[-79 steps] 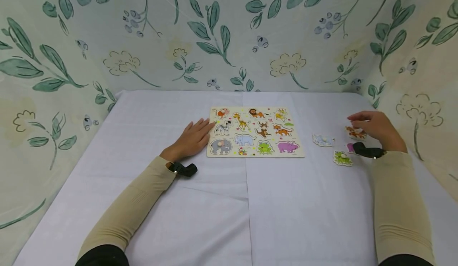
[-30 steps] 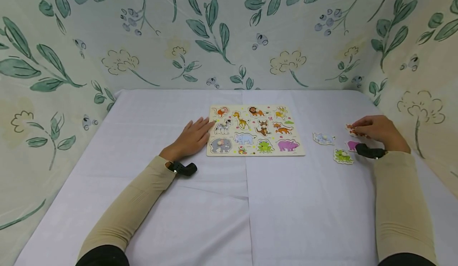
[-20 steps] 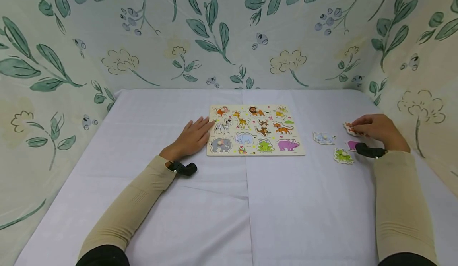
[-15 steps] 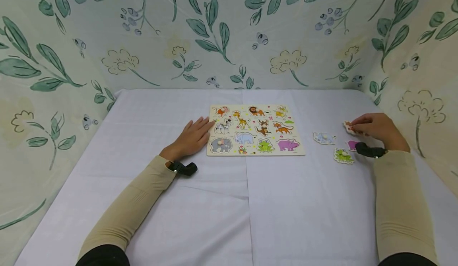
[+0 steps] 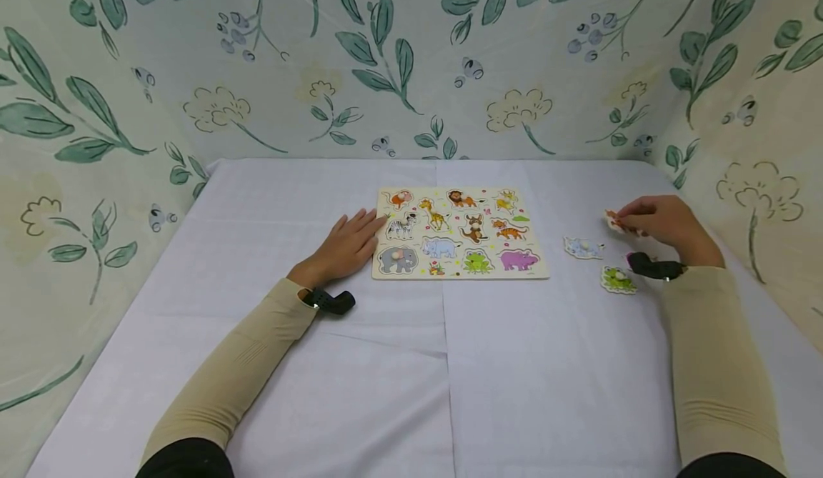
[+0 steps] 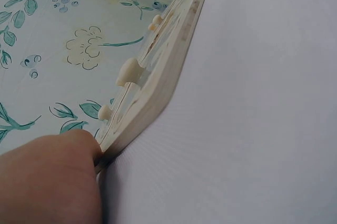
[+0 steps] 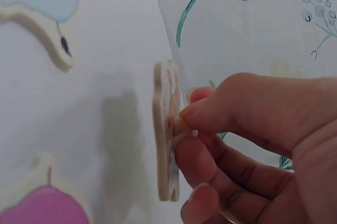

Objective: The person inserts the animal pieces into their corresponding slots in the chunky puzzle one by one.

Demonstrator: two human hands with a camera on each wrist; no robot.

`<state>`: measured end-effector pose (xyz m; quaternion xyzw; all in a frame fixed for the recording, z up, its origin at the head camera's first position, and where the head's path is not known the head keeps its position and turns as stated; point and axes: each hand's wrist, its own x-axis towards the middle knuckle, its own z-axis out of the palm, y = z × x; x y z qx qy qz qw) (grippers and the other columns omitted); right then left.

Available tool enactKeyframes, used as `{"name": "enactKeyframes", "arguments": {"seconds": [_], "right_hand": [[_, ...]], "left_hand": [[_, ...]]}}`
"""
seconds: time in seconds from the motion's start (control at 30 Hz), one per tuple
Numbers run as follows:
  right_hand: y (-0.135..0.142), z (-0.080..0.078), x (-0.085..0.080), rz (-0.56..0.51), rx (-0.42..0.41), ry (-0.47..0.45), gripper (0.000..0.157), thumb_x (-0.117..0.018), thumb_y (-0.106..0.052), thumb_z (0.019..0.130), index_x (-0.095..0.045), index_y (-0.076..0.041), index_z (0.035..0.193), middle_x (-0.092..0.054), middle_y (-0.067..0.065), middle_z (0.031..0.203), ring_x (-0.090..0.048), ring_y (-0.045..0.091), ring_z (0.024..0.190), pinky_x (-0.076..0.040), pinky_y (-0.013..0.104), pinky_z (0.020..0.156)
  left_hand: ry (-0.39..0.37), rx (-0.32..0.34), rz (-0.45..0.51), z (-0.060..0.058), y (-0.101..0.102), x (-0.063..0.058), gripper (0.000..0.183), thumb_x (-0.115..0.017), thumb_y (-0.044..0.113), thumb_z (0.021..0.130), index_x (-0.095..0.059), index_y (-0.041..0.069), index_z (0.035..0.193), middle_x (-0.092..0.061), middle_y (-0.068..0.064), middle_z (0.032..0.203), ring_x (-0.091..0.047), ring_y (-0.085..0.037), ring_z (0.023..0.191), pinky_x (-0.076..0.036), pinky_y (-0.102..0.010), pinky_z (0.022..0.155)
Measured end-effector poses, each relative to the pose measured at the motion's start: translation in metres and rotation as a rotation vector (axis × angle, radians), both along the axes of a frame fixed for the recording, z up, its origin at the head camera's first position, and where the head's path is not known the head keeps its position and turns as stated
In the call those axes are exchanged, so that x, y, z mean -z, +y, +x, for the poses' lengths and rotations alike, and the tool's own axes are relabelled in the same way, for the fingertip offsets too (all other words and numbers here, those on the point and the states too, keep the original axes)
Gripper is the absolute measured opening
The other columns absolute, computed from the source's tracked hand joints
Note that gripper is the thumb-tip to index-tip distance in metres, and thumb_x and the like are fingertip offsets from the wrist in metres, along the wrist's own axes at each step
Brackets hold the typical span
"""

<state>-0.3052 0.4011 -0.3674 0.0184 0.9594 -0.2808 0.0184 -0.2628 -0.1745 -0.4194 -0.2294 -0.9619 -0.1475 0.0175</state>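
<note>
My left hand point(image 5: 343, 247) lies flat with straight fingers, its fingertips at the left edge of the wooden animal puzzle board point(image 5: 489, 276). In the left wrist view, wooden knobs point(image 6: 130, 72) stick up from pieces on the board. To the right of the board my right hand point(image 5: 675, 228) pinches an orange-and-white animal puzzle piece point(image 7: 163, 129) by its knob between thumb and fingers. That piece is tipped on edge above the cloth, its shadow beside it, and its picture is mostly turned away.
A light blue animal piece point(image 5: 584, 248) and a green frog piece point(image 5: 619, 280) lie on the white cloth right of the board. A purple piece point(image 7: 47, 208) is mostly hidden under the right wrist strap point(image 5: 656, 266) in the head view. Patterned curtains surround the table.
My right hand has closed on the knob of the orange puzzle piece, lifted it and moved slightly left toward the board. The left hand has stayed in place.
</note>
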Motion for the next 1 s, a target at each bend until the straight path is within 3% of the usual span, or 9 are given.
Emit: {"name": "enactKeyframes", "arguments": {"seconds": [0.3,1.0], "right_hand": [[-0.017,0.003,-0.013,0.02,-0.048,0.018,0.038,-0.062,-0.032,0.094,-0.064,0.002,0.113,-0.065,0.018,0.1,-0.054,0.031,0.086,-0.043,0.038,0.068],[-0.057,0.003,-0.025,0.06,-0.128,0.081,0.027,-0.064,-0.026,0.093,-0.069,-0.001,0.104,-0.066,0.017,0.098,-0.056,0.03,0.082,-0.046,0.033,0.064]], "left_hand": [[0.005,0.002,-0.003,0.0,-0.001,0.0,0.052,-0.03,0.033,0.104,-0.025,0.02,0.155,-0.018,-0.005,0.16,-0.008,-0.024,0.148,-0.003,-0.05,0.117],[0.005,0.0,0.0,-0.001,0.0,0.0,0.052,-0.03,0.033,0.104,-0.025,0.02,0.154,-0.018,-0.004,0.16,-0.008,-0.024,0.148,-0.003,-0.05,0.117]]}}
